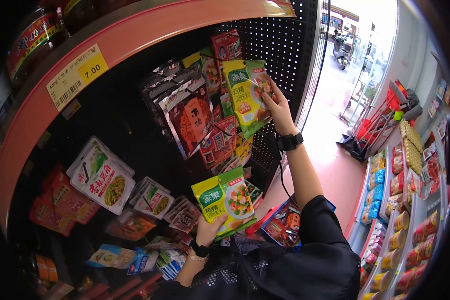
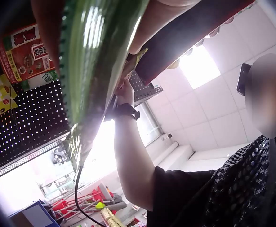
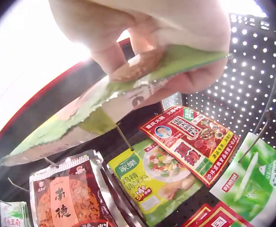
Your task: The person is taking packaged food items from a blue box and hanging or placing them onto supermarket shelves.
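Note:
My right hand pinches the right edge of a yellow-green seasoning packet, thumb across its front, up by the hanging goods. Below, my left hand grips a matching seasoning packet at its lower left, the printed front facing me. In the right wrist view the upper packet is seen nearly edge-on, above a metal hook where another such packet hangs. The left wrist view shows the lower packet close up from its side, with fingers against it.
Dark red-brown packets hang left of the upper packet, red packets to its right on the perforated board. A shelf edge with a price tag runs overhead. An open box of packets stands low behind my arms.

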A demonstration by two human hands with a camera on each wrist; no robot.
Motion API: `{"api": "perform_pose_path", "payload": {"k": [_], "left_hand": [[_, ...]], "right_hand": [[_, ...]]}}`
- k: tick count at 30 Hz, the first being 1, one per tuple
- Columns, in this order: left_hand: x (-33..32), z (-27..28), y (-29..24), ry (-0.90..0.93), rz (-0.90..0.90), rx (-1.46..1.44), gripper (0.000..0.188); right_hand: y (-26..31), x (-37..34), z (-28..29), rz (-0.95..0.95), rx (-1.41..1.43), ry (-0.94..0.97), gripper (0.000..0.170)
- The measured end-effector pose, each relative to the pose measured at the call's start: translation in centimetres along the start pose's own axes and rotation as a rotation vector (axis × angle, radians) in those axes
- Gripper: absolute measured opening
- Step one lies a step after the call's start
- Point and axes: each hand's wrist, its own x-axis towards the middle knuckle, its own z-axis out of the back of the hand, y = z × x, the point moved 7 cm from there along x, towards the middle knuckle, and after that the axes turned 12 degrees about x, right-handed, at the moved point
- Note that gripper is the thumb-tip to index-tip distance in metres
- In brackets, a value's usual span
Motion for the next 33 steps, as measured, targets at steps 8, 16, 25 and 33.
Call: {"api": "perform_pose_path", "payload": {"k": [8,16,25,33], "left_hand": [[1.0,1.4,1.4,0.139,0.06,0.087,0.025],[0.9,2.6,1.8,0.151,0.084,0.108,0.027],[0.6,2.0,3.1,0.1,0.115,-0.032,0.026],[0.5,1.9,3.6,0.072,0.139,-0.091,0.025]], "right_hand": [[0.0,0.0,0.1,-0.004,-0.052,0.059,0.052],[0.3,0.3,-0.3,-0.003,-0.053,0.052,0.052],[0.6,-0.2,-0.1,0.025,-0.071,0.025,0.051],[0.9,0.3,0.2,0.026,-0.043,0.038,0.052]]}}
